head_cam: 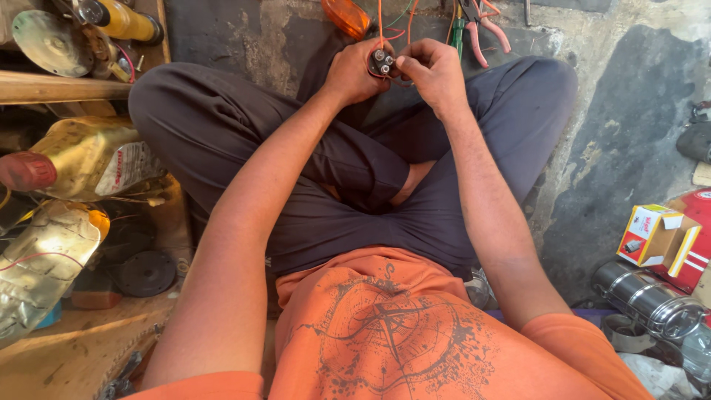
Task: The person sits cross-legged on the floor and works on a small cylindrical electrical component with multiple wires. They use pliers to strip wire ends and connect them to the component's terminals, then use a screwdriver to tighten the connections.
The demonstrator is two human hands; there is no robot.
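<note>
A small red, yellow and white carton (655,235) lies at right; a white-labelled plastic jug (92,157) at left.

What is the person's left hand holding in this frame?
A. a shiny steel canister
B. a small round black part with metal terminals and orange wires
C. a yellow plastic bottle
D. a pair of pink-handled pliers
B: the left hand grips the small round black part with metal terminals, orange wires running up from it, while the right hand pinches at its edge; the pink-handled pliers lie untouched on the floor beyond.
</note>
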